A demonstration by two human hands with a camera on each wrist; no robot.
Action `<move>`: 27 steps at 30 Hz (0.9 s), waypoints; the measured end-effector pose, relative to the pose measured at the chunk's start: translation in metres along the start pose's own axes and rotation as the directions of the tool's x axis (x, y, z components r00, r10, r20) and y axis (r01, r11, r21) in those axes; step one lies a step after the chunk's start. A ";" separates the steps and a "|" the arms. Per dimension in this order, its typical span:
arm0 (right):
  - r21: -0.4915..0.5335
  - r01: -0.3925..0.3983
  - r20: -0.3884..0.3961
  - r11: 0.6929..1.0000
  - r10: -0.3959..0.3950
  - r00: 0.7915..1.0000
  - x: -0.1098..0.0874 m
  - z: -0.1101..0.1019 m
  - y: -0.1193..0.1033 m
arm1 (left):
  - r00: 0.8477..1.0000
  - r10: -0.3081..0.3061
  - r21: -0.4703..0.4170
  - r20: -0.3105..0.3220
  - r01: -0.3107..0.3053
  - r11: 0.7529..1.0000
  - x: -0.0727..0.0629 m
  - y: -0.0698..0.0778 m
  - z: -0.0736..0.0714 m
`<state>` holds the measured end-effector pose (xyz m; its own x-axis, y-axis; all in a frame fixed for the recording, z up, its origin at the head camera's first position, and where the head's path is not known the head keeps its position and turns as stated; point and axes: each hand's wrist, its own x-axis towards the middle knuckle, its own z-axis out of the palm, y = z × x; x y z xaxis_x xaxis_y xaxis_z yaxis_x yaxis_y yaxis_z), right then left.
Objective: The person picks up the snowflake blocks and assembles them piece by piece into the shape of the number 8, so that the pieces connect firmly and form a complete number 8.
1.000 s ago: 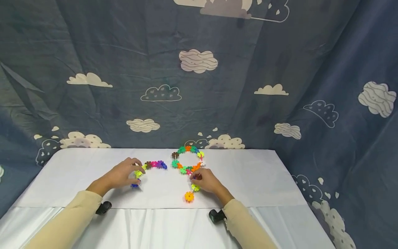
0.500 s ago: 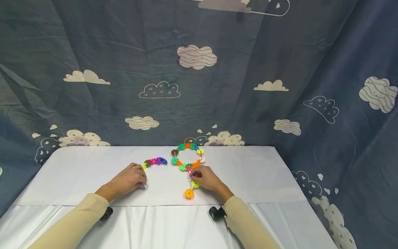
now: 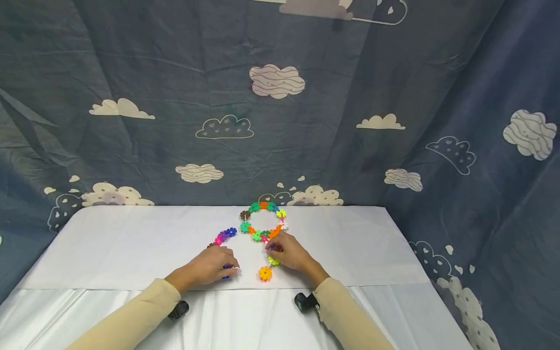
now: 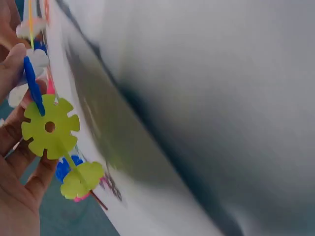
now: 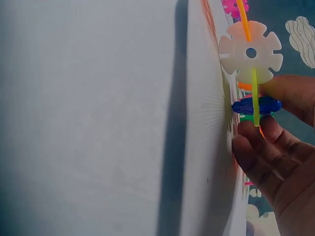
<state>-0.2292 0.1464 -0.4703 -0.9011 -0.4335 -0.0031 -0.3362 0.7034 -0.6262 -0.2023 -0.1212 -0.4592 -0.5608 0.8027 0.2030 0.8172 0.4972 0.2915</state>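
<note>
My left hand (image 3: 212, 266) holds the near end of a short chain of notched plastic flower discs (image 3: 225, 235). In the left wrist view, the thumb and fingers are about a blue disc (image 4: 34, 86) and a white one, with a yellow-green disc (image 4: 50, 127) beside the fingers. My right hand (image 3: 290, 250) pinches a blue disc (image 5: 263, 105) in the tail of a second chain. That tail runs down from a ring of multicoloured discs (image 3: 245, 227) to an orange disc (image 3: 265, 273). The right wrist view shows a yellow disc edge-on and a white disc (image 5: 231, 51) joined there.
A white cloth covers the table (image 3: 131, 243), with a fold line across its front. A dark cloud-print curtain (image 3: 328, 160) hangs right behind the table's back edge. Black wrist cameras sit under both wrists.
My left hand has closed on the near end of its chain and moved right and nearer, swinging the chain toward the orange disc. The right hand has stayed almost in place.
</note>
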 end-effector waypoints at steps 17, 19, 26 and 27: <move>-0.238 0.243 0.112 0.941 -0.222 0.969 -0.015 -0.002 -0.014 | 0.996 -0.092 -0.022 -0.022 0.092 0.996 0.016 0.016 0.025; -0.278 0.279 0.158 0.919 -0.243 0.957 -0.017 -0.001 -0.015 | 0.997 -0.064 -0.012 -0.039 0.063 0.998 0.016 0.015 0.026; -0.344 0.353 0.196 0.870 -0.301 0.933 -0.018 -0.001 -0.015 | 0.998 -0.055 -0.011 -0.041 0.055 0.998 0.012 0.013 0.026; -0.353 0.348 0.198 0.868 -0.295 0.935 -0.018 -0.001 -0.015 | 0.997 -0.060 -0.020 -0.038 0.059 0.998 0.012 0.013 0.026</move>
<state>-0.2077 0.1442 -0.4600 -0.6891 -0.7242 0.0269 -0.7026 0.6585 -0.2698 -0.1951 -0.0968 -0.4775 -0.6133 0.7585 0.2201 0.7798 0.5372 0.3216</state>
